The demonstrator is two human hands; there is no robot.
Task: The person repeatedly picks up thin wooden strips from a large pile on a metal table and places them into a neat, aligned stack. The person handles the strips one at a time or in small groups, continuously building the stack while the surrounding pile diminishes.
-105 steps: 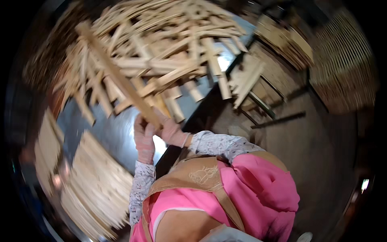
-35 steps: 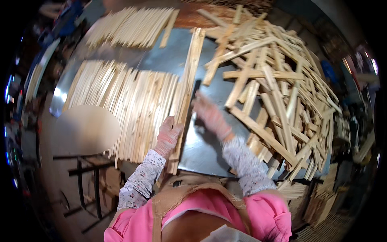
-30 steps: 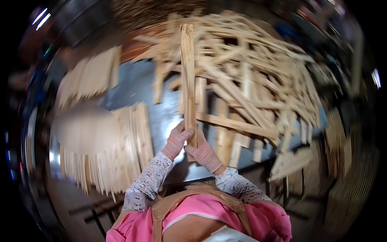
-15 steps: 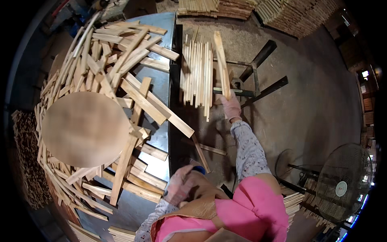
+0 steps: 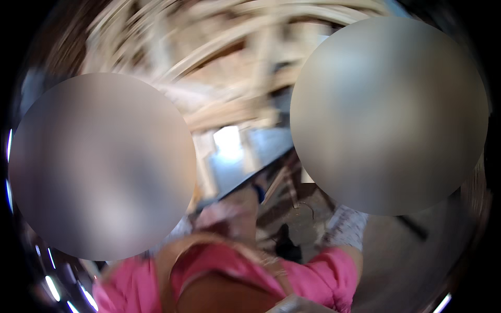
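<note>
Motion smears the head view. My left hand (image 5: 222, 215) is a gloved pinkish blur low in front of me, close to the near edge of the metal table (image 5: 225, 175); its fingers do not show clearly. Of my right arm only the patterned sleeve (image 5: 345, 228) is visible, reaching forward at the right. A large blurred disc covers my right hand and whatever it may hold. Wooden strips (image 5: 227, 112) lie heaped across the table, crossing at many angles.
A second blurred disc hides the left side. Below the table edge, a wooden strip (image 5: 275, 185) leans near a dark leg-like shape on the grey floor (image 5: 389, 266). Bright lights streak along the lower left rim.
The view has swung left, so the wood heap now spreads across the top. My right hand, earlier around a wooden strip, has passed behind the blurred disc. The fan has left view.
</note>
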